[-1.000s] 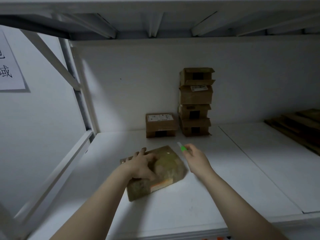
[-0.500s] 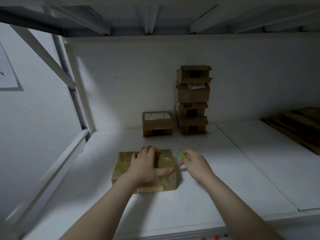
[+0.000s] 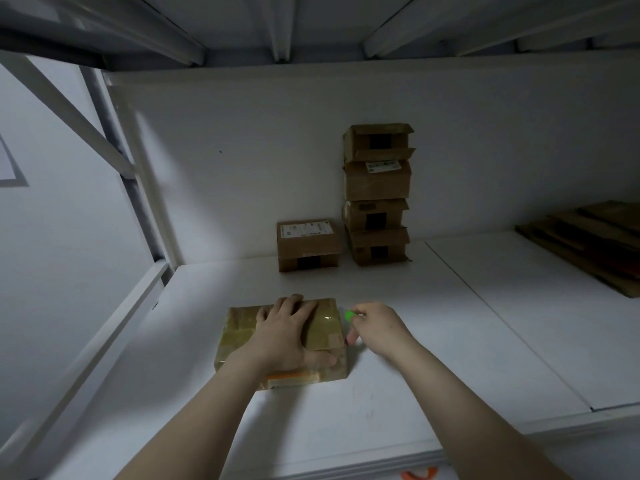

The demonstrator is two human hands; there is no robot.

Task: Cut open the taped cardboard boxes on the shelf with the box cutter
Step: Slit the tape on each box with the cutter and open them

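Observation:
A flat cardboard box wrapped in shiny tape (image 3: 239, 327) lies on the white shelf (image 3: 398, 393) in front of me. My left hand (image 3: 287, 337) presses flat on its top, fingers spread and thumb along the near right edge. My right hand (image 3: 375, 327) is just right of the box and grips the green box cutter (image 3: 349, 315), whose green end shows at the box's right edge. Its blade is hidden.
A single labelled box (image 3: 308, 245) stands against the back wall, with a stack of several boxes (image 3: 377, 194) beside it on the right. Flattened cardboard (image 3: 588, 244) lies at the far right. A white diagonal frame brace (image 3: 62, 112) runs along the left.
The box has been turned square to me and my left hand has flattened on top. My right hand has brought the cutter down to the box's right edge.

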